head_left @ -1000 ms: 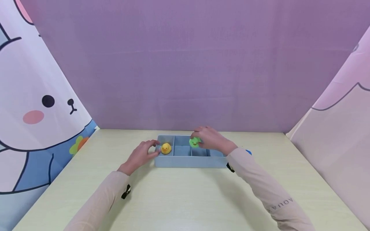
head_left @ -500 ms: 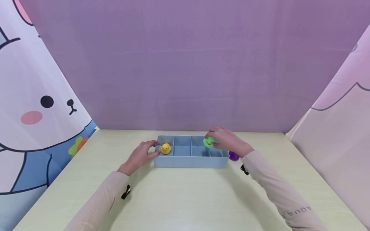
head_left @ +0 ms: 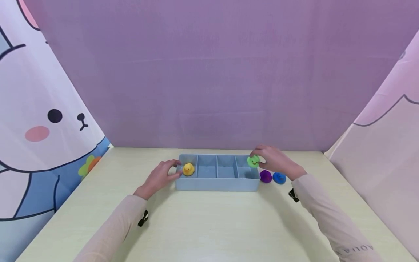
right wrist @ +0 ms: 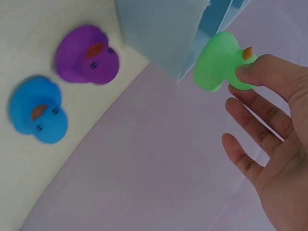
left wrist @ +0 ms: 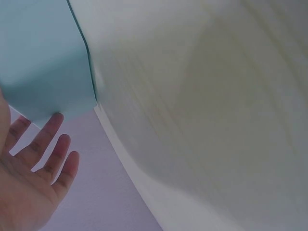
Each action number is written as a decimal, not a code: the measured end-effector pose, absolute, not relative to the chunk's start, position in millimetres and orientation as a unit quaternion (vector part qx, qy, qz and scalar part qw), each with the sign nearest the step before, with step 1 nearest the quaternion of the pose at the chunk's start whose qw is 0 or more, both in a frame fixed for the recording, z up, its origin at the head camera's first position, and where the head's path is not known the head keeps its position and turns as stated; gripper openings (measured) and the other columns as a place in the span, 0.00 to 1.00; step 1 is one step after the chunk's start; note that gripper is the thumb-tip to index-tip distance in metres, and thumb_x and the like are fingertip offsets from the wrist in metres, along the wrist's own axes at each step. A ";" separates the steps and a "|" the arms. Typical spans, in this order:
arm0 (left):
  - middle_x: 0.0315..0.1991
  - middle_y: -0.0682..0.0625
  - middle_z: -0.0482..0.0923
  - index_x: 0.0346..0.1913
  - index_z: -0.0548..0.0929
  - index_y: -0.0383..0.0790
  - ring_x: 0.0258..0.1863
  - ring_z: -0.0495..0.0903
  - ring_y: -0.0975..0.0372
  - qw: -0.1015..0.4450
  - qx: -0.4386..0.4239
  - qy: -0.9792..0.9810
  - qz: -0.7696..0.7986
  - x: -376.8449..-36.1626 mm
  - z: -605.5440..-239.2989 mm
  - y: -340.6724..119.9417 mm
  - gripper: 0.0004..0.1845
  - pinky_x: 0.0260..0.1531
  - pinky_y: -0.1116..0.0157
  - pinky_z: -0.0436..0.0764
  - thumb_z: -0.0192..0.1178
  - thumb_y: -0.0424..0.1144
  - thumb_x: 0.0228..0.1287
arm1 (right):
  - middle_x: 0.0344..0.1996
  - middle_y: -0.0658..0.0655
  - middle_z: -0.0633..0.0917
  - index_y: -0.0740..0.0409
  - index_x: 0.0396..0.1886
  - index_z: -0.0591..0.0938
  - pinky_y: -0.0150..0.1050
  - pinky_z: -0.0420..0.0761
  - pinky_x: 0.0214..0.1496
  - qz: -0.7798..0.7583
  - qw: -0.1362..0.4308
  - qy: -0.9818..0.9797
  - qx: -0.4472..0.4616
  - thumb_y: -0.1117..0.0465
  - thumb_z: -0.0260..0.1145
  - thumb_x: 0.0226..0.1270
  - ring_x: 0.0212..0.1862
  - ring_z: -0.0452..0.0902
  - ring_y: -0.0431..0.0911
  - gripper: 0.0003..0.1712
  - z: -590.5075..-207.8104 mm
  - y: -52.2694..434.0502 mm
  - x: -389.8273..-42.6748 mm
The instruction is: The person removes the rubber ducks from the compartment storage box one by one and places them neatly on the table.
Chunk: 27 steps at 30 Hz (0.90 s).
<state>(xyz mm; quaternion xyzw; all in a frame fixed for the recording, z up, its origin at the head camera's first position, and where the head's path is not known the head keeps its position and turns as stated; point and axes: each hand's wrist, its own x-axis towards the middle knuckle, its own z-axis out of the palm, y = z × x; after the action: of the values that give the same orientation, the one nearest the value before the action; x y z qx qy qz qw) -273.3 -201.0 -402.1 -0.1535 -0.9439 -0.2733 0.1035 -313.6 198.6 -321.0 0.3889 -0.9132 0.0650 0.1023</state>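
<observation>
My right hand (head_left: 276,160) pinches a green rubber duck (head_left: 253,161) between thumb and fingers, above the rightmost compartment of the pale blue divided box (head_left: 216,184). In the right wrist view the green duck (right wrist: 219,62) overlaps the box rim, and the other fingers are spread loosely. My left hand (head_left: 159,178) is at the box's left end, thumb and index fingertips at the rim. Its fingers (left wrist: 57,159) look relaxed in the left wrist view, one fingertip against the end wall (left wrist: 48,72). A yellow rubber duck (head_left: 188,169) sits in the leftmost compartment.
A purple rubber duck (head_left: 266,177) stands just right of the box, with a blue rubber duck (head_left: 279,178) beside it. Thin dividers separate the box's compartments. Behind the light wooden table (head_left: 209,225) hangs a purple cloth (head_left: 209,80); printed cloths flank both sides.
My right hand has carried the green duck rightward across the compartments to the rightmost one. The purple and blue ducks have come into full view. My left hand has stayed at the box's left end.
</observation>
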 end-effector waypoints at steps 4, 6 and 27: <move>0.50 0.44 0.78 0.53 0.76 0.42 0.51 0.72 0.50 0.101 -0.151 -0.944 -0.276 -273.5 -403.9 -203.1 0.20 0.50 0.49 0.71 0.57 0.48 0.61 | 0.39 0.53 0.82 0.57 0.41 0.82 0.46 0.78 0.47 0.068 0.103 -0.918 0.376 0.69 0.70 0.47 0.43 0.77 0.49 0.17 -322.8 210.3 -314.6; 0.50 0.44 0.78 0.53 0.76 0.43 0.51 0.72 0.50 0.102 -0.150 -0.944 -0.276 -274.2 -404.8 -203.4 0.20 0.50 0.49 0.71 0.57 0.48 0.61 | 0.39 0.54 0.82 0.58 0.41 0.82 0.45 0.78 0.46 0.068 0.106 -0.920 0.370 0.69 0.69 0.47 0.43 0.77 0.50 0.17 -323.4 216.7 -313.9; 0.50 0.44 0.78 0.54 0.75 0.42 0.51 0.73 0.48 0.103 -0.153 -0.943 -0.276 -274.4 -405.1 -202.4 0.21 0.51 0.49 0.71 0.57 0.48 0.60 | 0.33 0.54 0.83 0.61 0.37 0.83 0.46 0.78 0.42 0.069 0.127 -0.926 0.348 0.72 0.70 0.42 0.37 0.77 0.48 0.17 -340.3 280.9 -312.2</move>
<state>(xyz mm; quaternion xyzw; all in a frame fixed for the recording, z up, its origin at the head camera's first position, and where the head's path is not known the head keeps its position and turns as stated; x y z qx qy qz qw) -274.4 -202.4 -405.1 -0.1526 -0.9433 -0.2762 0.1034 -312.2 280.9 -340.3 0.3479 -0.9263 0.0689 0.1273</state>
